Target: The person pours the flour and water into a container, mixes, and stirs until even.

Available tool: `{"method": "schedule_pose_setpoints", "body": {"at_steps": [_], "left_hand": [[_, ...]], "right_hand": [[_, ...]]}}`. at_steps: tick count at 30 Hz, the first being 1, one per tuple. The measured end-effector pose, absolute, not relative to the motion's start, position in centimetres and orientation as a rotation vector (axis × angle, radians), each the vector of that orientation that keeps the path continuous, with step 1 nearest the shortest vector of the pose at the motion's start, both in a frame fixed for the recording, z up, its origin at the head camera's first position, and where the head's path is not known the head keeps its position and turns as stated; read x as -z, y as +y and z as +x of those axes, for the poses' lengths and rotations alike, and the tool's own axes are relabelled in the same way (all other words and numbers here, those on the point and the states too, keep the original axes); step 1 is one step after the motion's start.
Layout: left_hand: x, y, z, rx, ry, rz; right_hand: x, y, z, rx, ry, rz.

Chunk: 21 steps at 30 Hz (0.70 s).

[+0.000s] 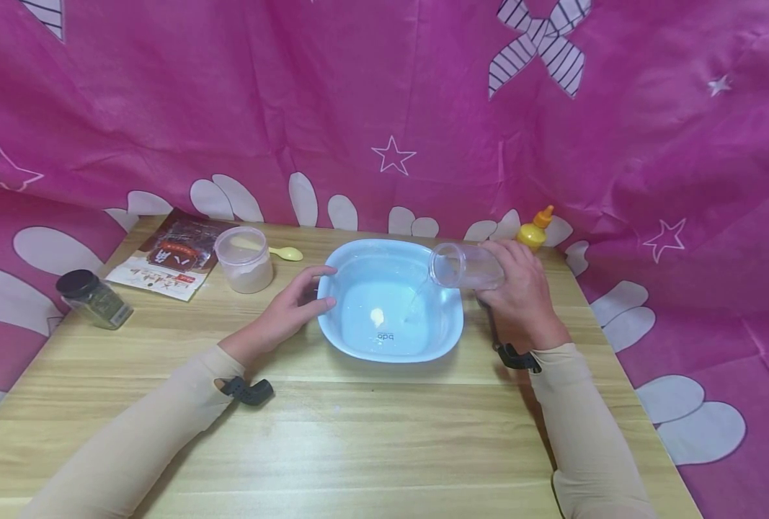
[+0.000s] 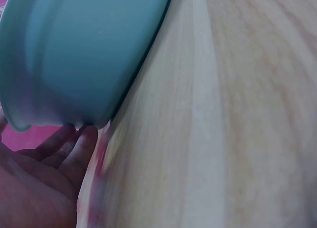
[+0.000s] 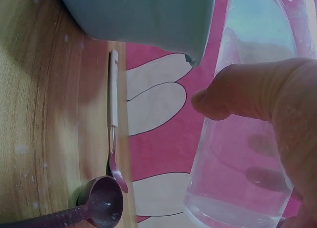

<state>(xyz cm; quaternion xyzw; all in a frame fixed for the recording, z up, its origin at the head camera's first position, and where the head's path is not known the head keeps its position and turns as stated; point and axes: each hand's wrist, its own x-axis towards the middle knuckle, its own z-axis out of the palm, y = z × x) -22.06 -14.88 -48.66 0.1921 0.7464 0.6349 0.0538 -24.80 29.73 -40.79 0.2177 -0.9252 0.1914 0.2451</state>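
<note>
A light blue plastic basin (image 1: 390, 353) with some water in it stands on the wooden table. My left hand (image 1: 287, 310) steadies its left side, thumb and forefinger spread at the rim. In the left wrist view, extended fingers (image 2: 81, 144) touch the basin's outer wall. My right hand (image 1: 520, 285) grips a clear plastic cup (image 1: 471, 267), tipped on its side with its mouth over the right rim. A thin stream of water runs from it into the basin. The right wrist view shows my thumb across the cup (image 3: 237, 173), with fingers visible through its wall.
At the left are a black-lidded spice jar (image 1: 99, 303), a brown-and-white packet (image 1: 170, 256), a tub of pale powder (image 1: 244, 267) and a yellow spoon (image 1: 287, 254). A yellow squeeze bottle (image 1: 533, 231) stands back right. A dark measuring spoon (image 3: 104, 203) and a white-handled utensil (image 3: 114, 89) lie right of the basin.
</note>
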Motion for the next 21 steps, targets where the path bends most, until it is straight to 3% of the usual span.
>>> {"method": "schedule_pose_setpoints", "body": {"at_steps": [21], "left_hand": [[48.65,-14.85,-22.11,-1.936,2.252,0.572]], "right_hand": [[40.82,29.82,-24.79,-0.483,-2.517,0.631]]}}
